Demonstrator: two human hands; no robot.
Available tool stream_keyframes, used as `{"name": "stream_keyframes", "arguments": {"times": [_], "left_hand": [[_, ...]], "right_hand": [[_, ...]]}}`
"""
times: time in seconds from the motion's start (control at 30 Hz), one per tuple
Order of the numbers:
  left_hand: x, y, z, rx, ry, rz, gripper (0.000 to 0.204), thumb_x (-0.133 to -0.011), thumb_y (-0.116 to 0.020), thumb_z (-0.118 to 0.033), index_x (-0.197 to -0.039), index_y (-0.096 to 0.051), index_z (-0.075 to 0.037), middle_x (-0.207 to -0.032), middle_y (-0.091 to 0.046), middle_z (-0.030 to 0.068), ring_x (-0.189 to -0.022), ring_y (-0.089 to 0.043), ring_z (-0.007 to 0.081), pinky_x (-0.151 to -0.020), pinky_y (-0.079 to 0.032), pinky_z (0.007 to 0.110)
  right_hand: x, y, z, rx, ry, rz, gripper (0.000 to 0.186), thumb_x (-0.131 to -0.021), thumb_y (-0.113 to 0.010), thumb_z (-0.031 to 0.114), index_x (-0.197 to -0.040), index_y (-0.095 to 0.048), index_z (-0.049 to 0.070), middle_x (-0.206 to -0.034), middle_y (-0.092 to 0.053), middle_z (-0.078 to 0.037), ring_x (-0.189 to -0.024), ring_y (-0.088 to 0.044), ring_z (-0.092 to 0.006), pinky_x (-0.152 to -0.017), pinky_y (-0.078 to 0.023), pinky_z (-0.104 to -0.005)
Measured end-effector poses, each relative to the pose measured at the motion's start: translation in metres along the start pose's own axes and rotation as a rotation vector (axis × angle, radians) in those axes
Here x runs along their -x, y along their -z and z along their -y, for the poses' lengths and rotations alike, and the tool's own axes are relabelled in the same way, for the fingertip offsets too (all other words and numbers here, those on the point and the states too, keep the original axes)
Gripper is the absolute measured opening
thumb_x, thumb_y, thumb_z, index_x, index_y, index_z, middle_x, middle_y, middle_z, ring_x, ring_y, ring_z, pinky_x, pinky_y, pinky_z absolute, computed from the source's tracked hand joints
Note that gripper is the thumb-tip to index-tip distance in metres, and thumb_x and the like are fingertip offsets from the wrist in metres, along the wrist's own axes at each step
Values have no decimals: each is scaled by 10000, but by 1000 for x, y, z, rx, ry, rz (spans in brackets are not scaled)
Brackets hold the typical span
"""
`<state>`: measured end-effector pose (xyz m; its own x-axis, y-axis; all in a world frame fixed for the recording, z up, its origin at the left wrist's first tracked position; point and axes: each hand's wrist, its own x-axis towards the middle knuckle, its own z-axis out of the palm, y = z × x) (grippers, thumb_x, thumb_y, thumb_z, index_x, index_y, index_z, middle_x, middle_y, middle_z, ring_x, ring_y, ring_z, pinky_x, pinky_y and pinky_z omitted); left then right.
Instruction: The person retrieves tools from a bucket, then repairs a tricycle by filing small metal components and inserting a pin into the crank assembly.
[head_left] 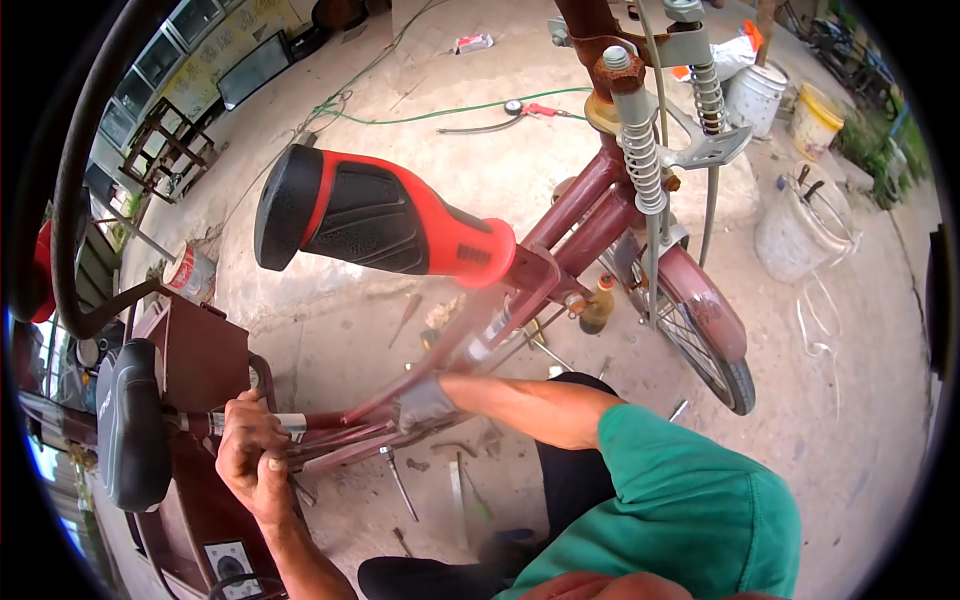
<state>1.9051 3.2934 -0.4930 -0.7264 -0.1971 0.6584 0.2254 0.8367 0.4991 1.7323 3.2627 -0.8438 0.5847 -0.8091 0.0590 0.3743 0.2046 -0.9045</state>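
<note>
My left hand (253, 448) is closed round the maroon bicycle frame tube (322, 420) just beside the black saddle (135, 425). A pale label shows on the tube by the fingers. My right forearm reaches leftward across the frame, and the right hand (425, 402) presses a grey cloth-like piece round the lower tubes; motion blurs it and hides most of the fingers. Close above the frame, a red and black handlebar grip (385, 215) fills the middle of the view. The fork springs (642, 165) and front wheel (720, 375) stand to the right.
A maroon metal box (190, 360) stands behind the saddle. Tools, including a socket wrench (398, 482), lie on the concrete floor near a small bottle (597, 306). Farther off are a green hose (430, 118), a red-handled air gauge (540, 110) and buckets (800, 225).
</note>
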Motion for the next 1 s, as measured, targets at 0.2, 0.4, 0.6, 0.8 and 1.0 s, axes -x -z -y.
{"name": "stream_keyframes", "arguments": {"times": [0.2, 0.4, 0.6, 0.8, 1.0], "left_hand": [[16, -29, -19, -159, 372, -442, 745, -939, -691, -348, -1534, -418, 8, -1347, -597, 213, -1333, -516, 335, -1141, -373, 474], [17, -16, -25, 405, 613, -157, 882, -886, -756, -282, -1562, -299, 55, -1288, -637, 206, -1196, -639, 316, -1095, -461, 448], [3, 5, -30, 506, 638, 267, 944, -802, -785, -236, -1552, -299, 68, -1211, -652, 214, -1167, -656, 333, -1100, -474, 469], [-3, 6, -50, 98, 814, -1, 727, -884, -707, -225, -1509, -454, 48, -1146, -694, 118, -1058, -650, 193, -1011, -487, 337], [-3, 8, -56, 146, 847, 7, 590, -934, -589, 23, -1500, -425, 48, -1184, -674, 121, -1067, -625, 166, -959, -475, 279]], "right_hand": [[64, -63, 71, -1, 159, -119, 524, -1062, -473, -1, -1577, -489, 95, -1468, -593, 79, -979, -601, 0, -722, -464, -180], [71, -67, 68, 157, 147, -215, 501, -1036, -569, 22, -1533, -544, 80, -1482, -605, 46, -1058, -630, -16, -798, -487, -178], [52, -61, 58, 134, 261, -185, 504, -1039, -596, 67, -1536, -516, 31, -1490, -608, 33, -1219, -610, -15, -964, -488, -164], [45, -45, 41, -185, 86, -81, 495, -1066, -467, 13, -1560, -492, 45, -1515, -583, 51, -1184, -604, 11, -908, -488, -153], [44, -40, 39, -277, 127, -52, 472, -1119, -442, 142, -1572, -446, 8, -1533, -556, 50, -1217, -598, 6, -1004, -491, -167]]}}
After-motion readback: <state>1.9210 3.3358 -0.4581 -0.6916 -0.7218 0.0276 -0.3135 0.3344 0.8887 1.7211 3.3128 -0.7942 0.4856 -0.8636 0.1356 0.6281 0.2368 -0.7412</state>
